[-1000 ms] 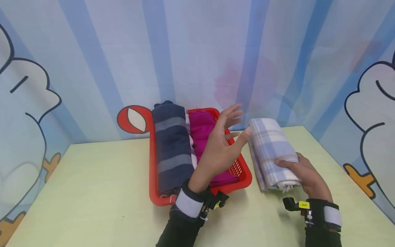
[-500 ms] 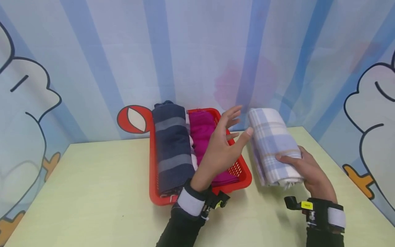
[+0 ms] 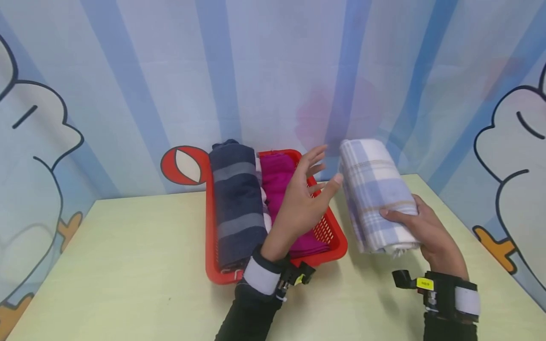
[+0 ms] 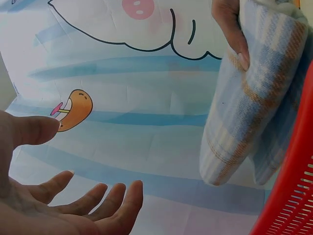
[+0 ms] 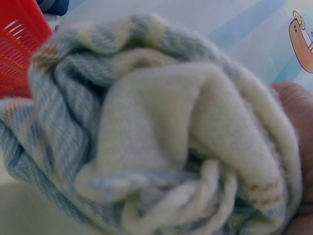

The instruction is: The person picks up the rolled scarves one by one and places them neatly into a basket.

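My right hand (image 3: 431,232) grips the near right side of a rolled plaid scarf (image 3: 375,189), white and light blue with fringe at its near end. The thumb lies on top and the other fingers are hidden behind the roll. In the right wrist view the rolled end of the scarf (image 5: 151,122) fills most of the picture. My left hand (image 3: 300,203) hovers over the right part of the red basket (image 3: 341,246), its fingers apart and holding nothing. In the left wrist view the left hand (image 4: 73,196) is apart from the scarf (image 4: 259,93).
In the basket lie a dark navy striped roll of cloth (image 3: 239,203) on the left and a magenta cloth (image 3: 277,184) beside it. A whitish cloth shows between them. The pale yellow table (image 3: 141,265) meets a printed cartoon backdrop (image 3: 281,76) at its back edge.
My right hand has lifted the plaid scarf, and its far end has risen up the picture. The left hand stays nearly where it was, over the basket.
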Tool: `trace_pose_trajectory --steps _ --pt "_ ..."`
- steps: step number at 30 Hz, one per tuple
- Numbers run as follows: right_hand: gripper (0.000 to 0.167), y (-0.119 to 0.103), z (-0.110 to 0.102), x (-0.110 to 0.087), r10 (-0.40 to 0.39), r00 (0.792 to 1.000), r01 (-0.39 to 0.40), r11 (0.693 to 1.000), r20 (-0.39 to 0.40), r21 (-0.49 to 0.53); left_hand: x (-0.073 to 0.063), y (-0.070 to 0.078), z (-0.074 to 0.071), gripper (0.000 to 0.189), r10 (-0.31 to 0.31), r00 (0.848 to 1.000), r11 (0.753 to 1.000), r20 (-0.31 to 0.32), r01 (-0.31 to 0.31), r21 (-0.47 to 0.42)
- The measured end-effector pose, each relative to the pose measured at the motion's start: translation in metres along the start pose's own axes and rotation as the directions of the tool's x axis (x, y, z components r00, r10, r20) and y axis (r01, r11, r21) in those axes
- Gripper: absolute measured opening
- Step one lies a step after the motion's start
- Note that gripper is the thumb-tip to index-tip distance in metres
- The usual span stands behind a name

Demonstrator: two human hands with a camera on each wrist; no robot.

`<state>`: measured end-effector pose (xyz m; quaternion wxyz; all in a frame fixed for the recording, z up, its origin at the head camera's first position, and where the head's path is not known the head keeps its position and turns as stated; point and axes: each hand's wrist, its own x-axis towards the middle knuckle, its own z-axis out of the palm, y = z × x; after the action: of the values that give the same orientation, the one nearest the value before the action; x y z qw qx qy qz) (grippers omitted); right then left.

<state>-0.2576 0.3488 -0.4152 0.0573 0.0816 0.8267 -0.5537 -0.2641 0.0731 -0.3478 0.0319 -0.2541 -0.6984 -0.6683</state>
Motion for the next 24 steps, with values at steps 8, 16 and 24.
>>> trace_pose_trajectory --steps 8,16,24 --pt "0.094 -0.009 0.006 -0.003 -0.007 1.000 0.007 1.000 -0.020 0.007 0.001 -0.003 -0.001 0.062 -0.010 1.000 1.000 -0.002 0.010 -0.011" --pt "0.092 -0.016 0.010 -0.007 -0.023 0.999 0.024 0.998 -0.026 0.053 0.003 -0.008 -0.001 0.063 -0.032 0.999 0.999 0.002 0.032 -0.013" --pt "0.088 -0.024 0.016 -0.010 -0.085 0.996 0.086 0.995 -0.018 0.058 0.005 -0.009 -0.001 0.063 -0.044 0.999 0.999 -0.007 0.044 0.002"
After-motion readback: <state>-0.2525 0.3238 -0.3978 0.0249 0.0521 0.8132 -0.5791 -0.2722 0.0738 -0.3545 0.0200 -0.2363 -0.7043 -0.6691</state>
